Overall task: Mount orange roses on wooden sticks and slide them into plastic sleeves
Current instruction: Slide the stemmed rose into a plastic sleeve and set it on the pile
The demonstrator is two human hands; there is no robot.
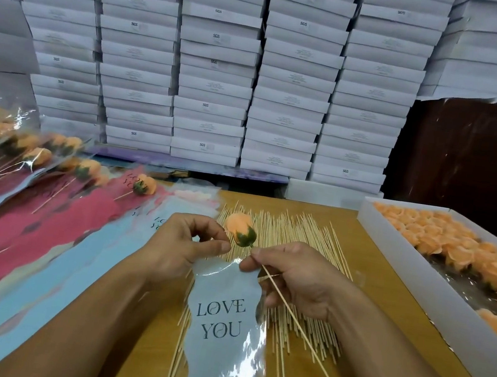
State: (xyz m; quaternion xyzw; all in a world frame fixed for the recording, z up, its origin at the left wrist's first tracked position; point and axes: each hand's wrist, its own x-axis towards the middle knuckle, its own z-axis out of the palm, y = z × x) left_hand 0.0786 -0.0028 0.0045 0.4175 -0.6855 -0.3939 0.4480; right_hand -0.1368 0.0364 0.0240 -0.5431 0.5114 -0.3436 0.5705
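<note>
Rose on its stick meets the sleeve

Here, a person's right hand (297,279) pinches a wooden stick (300,325) just below the orange rose (239,228) mounted on its tip, fingers curled round the thin shaft so the bloom rides upright above the worktop (383,276). The left hand (190,244) pinches the top edge of a pale blue plastic sleeve (223,332) printed "LOVE YOU", thumb and forefinger closed on the film, apparently to hold the mouth steady for the stick. The stick slants down toward the camera, crossing the sleeve's right edge; whether any of it is inside the film cannot be told. The rose itself is a tight peach-orange bud with a dark green calyx at its base, sitting just above the sleeve's opening and between the two hands. Beneath them lies a loose spread of spare sticks (296,229), within easy reach. To the right, a white tray (398,266) holds rows of unmounted roses, a few gaps already showing. To the left, finished roses in sleeves (47,161) lie fanned over red and blue wrappers. Stacks of white boxes (218,68) fill the wall behind. Judging by this, mounting is done for this bloom and sleeving is the step in hand
</note>
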